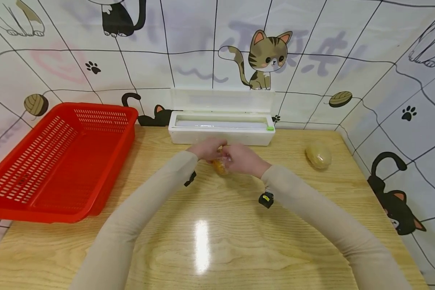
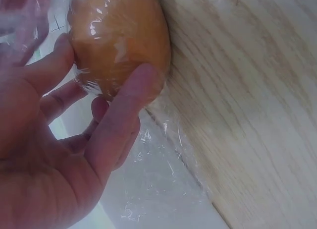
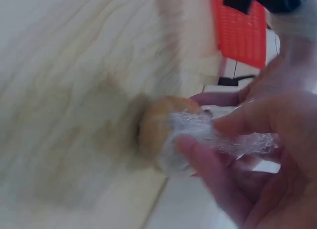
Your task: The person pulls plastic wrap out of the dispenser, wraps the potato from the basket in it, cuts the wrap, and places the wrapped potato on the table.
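A rounded orange-brown item sits low between both hands, just in front of the white box; its exact kind cannot be told. Clear cling film covers part of it and bunches up at one side. My left hand holds the item from the left, thumb and fingers curved around it in the left wrist view. With thumb and finger, my right hand pinches the gathered film beside it. Behind the hands stands a white cling film box, lid raised, a roll inside. Film hangs against its front in the left wrist view.
A red plastic basket occupies the table's left side. Toward the right lies a pale yellow, film-wrapped rounded item. The wooden table meets a cat-patterned wall covering at the back and right.
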Motion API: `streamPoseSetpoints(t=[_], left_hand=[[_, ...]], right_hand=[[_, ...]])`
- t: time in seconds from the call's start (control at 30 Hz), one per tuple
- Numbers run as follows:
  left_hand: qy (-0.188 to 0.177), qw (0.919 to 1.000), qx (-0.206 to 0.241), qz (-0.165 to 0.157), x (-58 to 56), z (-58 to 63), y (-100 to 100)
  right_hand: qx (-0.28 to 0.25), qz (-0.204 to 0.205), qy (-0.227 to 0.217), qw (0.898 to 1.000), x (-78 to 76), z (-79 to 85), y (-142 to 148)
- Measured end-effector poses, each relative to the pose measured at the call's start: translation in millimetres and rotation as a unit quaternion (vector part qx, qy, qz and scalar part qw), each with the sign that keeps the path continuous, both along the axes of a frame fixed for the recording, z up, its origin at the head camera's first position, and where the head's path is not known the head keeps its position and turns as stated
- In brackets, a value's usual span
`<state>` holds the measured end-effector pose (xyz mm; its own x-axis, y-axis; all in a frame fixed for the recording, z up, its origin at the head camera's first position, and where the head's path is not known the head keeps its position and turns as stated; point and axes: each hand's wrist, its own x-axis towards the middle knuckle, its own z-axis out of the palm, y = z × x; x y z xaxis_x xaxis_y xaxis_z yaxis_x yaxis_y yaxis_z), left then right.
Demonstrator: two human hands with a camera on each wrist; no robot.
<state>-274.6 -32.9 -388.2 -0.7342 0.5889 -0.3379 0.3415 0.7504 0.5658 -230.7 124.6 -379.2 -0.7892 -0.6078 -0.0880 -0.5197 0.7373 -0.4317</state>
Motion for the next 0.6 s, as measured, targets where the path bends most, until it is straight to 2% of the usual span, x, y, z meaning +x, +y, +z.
streamPoseSetpoints(t=[0.1, 0.2, 0.3, 0.4, 0.5, 0.6], left_hand=[[0.0, 0.9999, -0.01, 0.003, -0.1, 1.2, -0.1], [0.003, 0.9998, -0.017, 0.009, -0.5, 0.7, -0.2], [0.007, 0.9997, -0.022, 0.012, -0.3, 0.5, 0.1], [0.007, 0.9996, -0.026, 0.013, 0.5, 0.7, 0.9], [0.008, 0.9995, -0.03, 0.01, 0.8, 1.5, 1.3], [0.01, 0.9995, -0.031, 0.004, 0.5, 2.2, 0.9]], right_hand=[[0.072, 0.037, 0.06, 0.995, 7.4, 3.9, -5.2], [0.091, 0.04, 0.078, 0.992, 14.8, 7.9, -7.0], [0.065, 0.007, 0.056, 0.996, 19.7, 8.5, -4.2], [0.017, -0.024, 0.031, 0.999, 23.2, 6.1, 3.0], [-0.016, 0.008, -0.012, 1.0, 24.6, 6.6, 14.0], [-0.02, 0.069, -0.104, 0.992, 21.8, 16.6, 27.5]])
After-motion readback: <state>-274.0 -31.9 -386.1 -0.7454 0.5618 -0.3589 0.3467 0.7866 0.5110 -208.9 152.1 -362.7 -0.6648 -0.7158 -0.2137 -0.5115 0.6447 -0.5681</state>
